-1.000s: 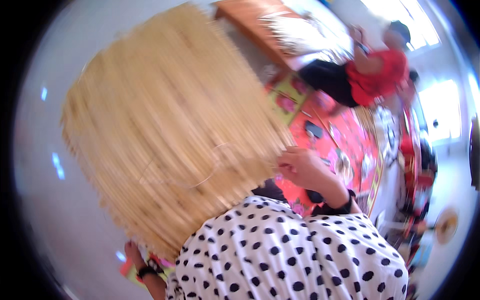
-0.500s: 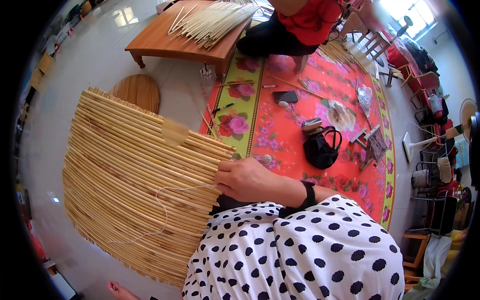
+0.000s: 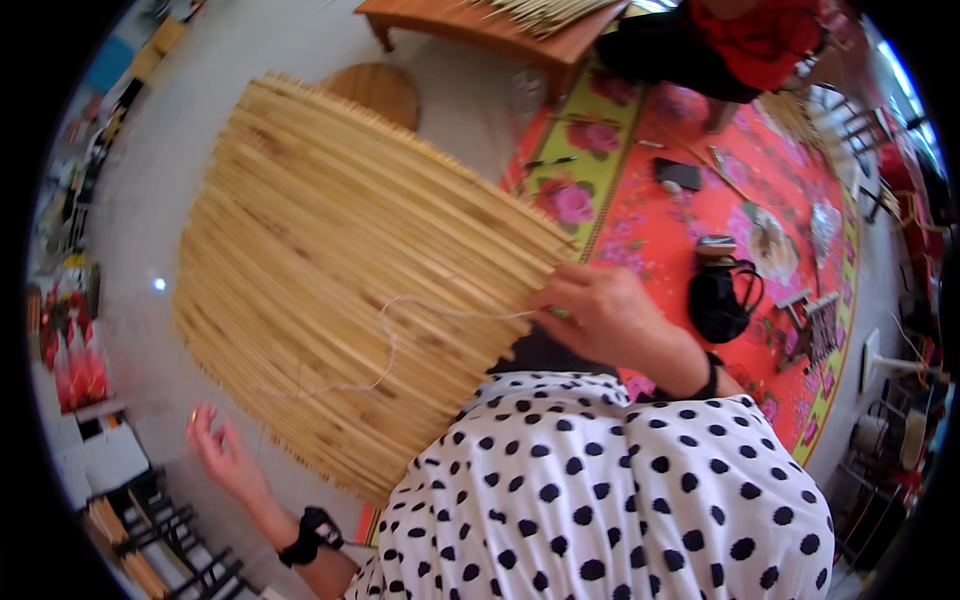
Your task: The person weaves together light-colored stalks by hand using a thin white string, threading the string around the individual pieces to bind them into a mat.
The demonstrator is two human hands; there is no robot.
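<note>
A stiff mat of yellow-brown stalks (image 3: 330, 220), laid side by side, fills the left and middle, its near edge against my spotted skirt. My right hand (image 3: 605, 312) is closed at the mat's right edge, pinching a white thread (image 3: 392, 340). From those fingers the thread runs in a loose curve left across the stalks. Whether the fingers also grip the stalks, I cannot tell. My left hand (image 3: 225, 455) is off the mat's lower left edge, its fingers loosely bent and apart, with nothing seen in it. A black band circles each wrist.
A round wooden board (image 3: 375, 92) lies behind the mat. Farther back, a low wooden table (image 3: 480, 30) carries thin sticks. On the red floral floor sheet (image 3: 640, 240) are a black bag (image 3: 720, 300), a phone (image 3: 677, 174) and a small stool (image 3: 810, 325). Another person (image 3: 740, 50) sits beyond.
The whole view has swung left, so things sit farther right and higher. My left hand has risen from the lower edge to beside the mat. My right hand keeps the thread at the mat's edge.
</note>
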